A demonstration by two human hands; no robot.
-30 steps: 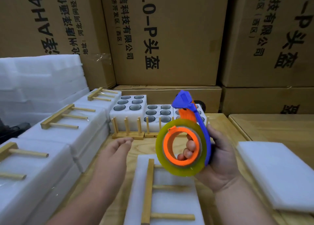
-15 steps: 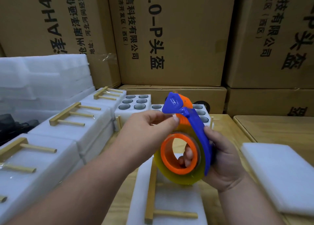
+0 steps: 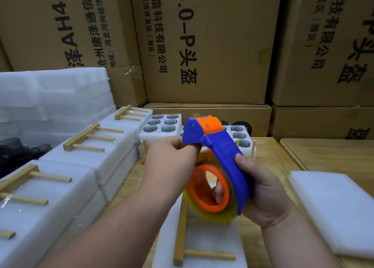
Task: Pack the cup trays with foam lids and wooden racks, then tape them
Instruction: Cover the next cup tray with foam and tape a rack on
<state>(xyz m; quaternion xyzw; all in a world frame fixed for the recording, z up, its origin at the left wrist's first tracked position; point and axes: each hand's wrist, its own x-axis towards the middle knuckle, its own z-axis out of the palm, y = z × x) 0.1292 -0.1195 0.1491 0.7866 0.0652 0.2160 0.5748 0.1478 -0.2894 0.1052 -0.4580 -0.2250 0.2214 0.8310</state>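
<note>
The tape dispenser [image 3: 219,156], a blue handle with an orange head and an orange hub carrying a roll of clear yellowish tape [image 3: 212,211], is held up at the centre of the view, above the wooden table [image 3: 283,154]. The right hand [image 3: 263,190], at 4 o'clock from the dispenser's head, grips it: the thumb lies along the blue handle and the fingers curl through the orange hub. The left hand [image 3: 172,160], at 9 o'clock from the hub, has its fingertips closed together in a pinch just under the blue nose of the dispenser; whether they have hold of the tape end cannot be told, as the nose hides them.

Directly under the dispenser, at 6 o'clock, lies a white foam-lidded tray [image 3: 202,243] with a wooden rack [image 3: 182,237] flat on top. At 9 o'clock a row of packed trays [image 3: 91,166], each topped with a wooden rack, runs toward 11 o'clock. At 12 o'clock behind the hands stand open cup trays [image 3: 162,124] showing round cup mouths. At 3 o'clock a loose foam lid [image 3: 334,207] lies on the table. Cardboard cartons [image 3: 202,45] printed with Chinese text fill the background.
</note>
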